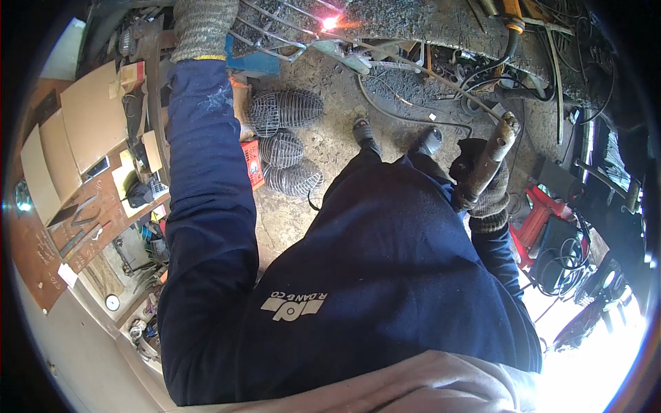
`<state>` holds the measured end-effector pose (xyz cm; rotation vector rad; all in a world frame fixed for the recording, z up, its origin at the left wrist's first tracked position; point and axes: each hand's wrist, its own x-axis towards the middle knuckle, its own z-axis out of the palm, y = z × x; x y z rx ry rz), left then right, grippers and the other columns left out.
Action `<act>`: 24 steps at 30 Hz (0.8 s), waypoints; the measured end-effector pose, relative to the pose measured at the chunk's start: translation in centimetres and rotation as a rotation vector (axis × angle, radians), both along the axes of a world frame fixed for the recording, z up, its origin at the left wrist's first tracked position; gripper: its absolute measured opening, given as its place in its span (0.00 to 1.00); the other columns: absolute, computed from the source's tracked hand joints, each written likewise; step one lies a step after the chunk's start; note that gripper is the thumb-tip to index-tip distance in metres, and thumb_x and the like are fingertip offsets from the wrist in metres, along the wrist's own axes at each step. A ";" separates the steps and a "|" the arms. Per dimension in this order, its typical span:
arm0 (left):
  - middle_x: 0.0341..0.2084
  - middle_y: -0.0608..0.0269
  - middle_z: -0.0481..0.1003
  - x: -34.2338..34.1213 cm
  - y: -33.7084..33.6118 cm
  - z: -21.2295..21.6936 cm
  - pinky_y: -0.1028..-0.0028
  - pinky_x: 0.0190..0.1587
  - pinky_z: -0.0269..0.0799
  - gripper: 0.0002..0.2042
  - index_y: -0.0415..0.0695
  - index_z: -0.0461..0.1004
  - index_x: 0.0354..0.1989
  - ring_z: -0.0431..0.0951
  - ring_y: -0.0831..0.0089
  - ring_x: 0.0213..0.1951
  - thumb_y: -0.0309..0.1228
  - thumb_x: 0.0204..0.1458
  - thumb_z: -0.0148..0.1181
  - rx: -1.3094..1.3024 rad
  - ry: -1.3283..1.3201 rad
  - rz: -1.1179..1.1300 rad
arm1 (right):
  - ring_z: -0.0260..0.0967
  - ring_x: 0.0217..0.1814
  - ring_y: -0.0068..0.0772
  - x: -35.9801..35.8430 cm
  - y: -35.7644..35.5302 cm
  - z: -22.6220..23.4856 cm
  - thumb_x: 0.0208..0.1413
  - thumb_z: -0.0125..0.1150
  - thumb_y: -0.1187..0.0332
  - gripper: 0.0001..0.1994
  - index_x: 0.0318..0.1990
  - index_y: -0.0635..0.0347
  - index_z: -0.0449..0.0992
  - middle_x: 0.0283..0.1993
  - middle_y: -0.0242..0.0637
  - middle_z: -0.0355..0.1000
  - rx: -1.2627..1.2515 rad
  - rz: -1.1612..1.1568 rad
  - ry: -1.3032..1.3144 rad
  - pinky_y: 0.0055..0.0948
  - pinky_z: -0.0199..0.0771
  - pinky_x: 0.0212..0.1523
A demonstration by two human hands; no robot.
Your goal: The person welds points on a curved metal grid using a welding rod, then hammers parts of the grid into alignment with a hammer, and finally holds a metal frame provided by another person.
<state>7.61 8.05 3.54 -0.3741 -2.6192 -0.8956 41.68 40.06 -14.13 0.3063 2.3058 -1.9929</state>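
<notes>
Rack [273,31] of bent wire lies far, left of centre, at the worktop's [413,24] edge, a bright glow [330,23] at its right side. The gloved right hand [490,196] is closed around a handle [487,160]; its thin rod [447,84] runs toward the glow. The gloved left hand [204,29] is beside the rack, fingers hidden: I cannot tell its grip.

The fisheye on my head, left one of a pair, looks steeply down over my own front. My navy long-sleeved top [392,268] sits closest, filling the lower middle; my slide sandals [429,142] show small and farther off beyond it. The upper edge crops my left hand [204,29] and the gritty worktop [420,22]; straight lines bow toward the rim.
</notes>
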 end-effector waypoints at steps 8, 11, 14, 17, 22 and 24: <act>0.43 0.53 0.81 -0.9 -1.1 -0.6 0.67 0.49 0.74 0.14 0.44 0.78 0.52 0.80 0.62 0.46 0.39 0.64 0.61 -0.082 0.092 -0.045 | 0.75 0.35 0.25 -0.2 -0.4 0.3 0.57 0.64 0.76 0.18 0.55 0.66 0.74 0.36 0.33 0.74 -0.011 -0.001 0.025 0.29 0.78 0.36; 0.43 0.52 0.81 -0.9 -1.2 -0.6 0.66 0.49 0.74 0.14 0.43 0.78 0.52 0.80 0.61 0.46 0.39 0.64 0.60 -0.085 0.085 -0.042 | 0.75 0.35 0.25 -0.2 -0.5 0.2 0.57 0.64 0.75 0.17 0.55 0.66 0.74 0.36 0.33 0.74 -0.012 -0.002 0.012 0.29 0.78 0.36; 0.43 0.53 0.81 -0.7 -0.9 -0.3 0.65 0.49 0.74 0.15 0.43 0.78 0.52 0.80 0.61 0.46 0.39 0.64 0.60 -0.045 0.046 -0.038 | 0.75 0.35 0.24 -0.2 -0.7 0.2 0.58 0.64 0.76 0.17 0.54 0.66 0.75 0.36 0.32 0.74 0.000 -0.009 -0.002 0.29 0.78 0.36; 0.44 0.54 0.81 0.5 0.6 0.7 0.65 0.51 0.73 0.16 0.43 0.78 0.53 0.80 0.61 0.47 0.41 0.64 0.60 -0.075 -0.009 0.023 | 0.74 0.34 0.24 -0.2 -0.8 -0.1 0.58 0.64 0.76 0.16 0.54 0.66 0.75 0.35 0.31 0.73 -0.028 -0.028 0.009 0.28 0.78 0.35; 0.43 0.56 0.81 -0.4 -0.8 -0.1 0.65 0.50 0.74 0.15 0.45 0.79 0.52 0.80 0.62 0.46 0.41 0.64 0.60 -0.093 0.019 -0.004 | 0.73 0.35 0.24 -0.3 -0.8 -0.6 0.55 0.69 0.74 0.19 0.53 0.66 0.74 0.36 0.31 0.72 -0.074 -0.026 0.043 0.28 0.76 0.36; 0.43 0.56 0.81 -0.4 -1.0 -0.5 0.65 0.50 0.74 0.15 0.45 0.79 0.52 0.80 0.62 0.46 0.41 0.64 0.60 -0.104 0.035 -0.031 | 0.73 0.36 0.24 -0.5 -1.2 -0.3 0.55 0.70 0.72 0.20 0.54 0.66 0.73 0.37 0.31 0.72 -0.201 -0.022 0.150 0.28 0.76 0.37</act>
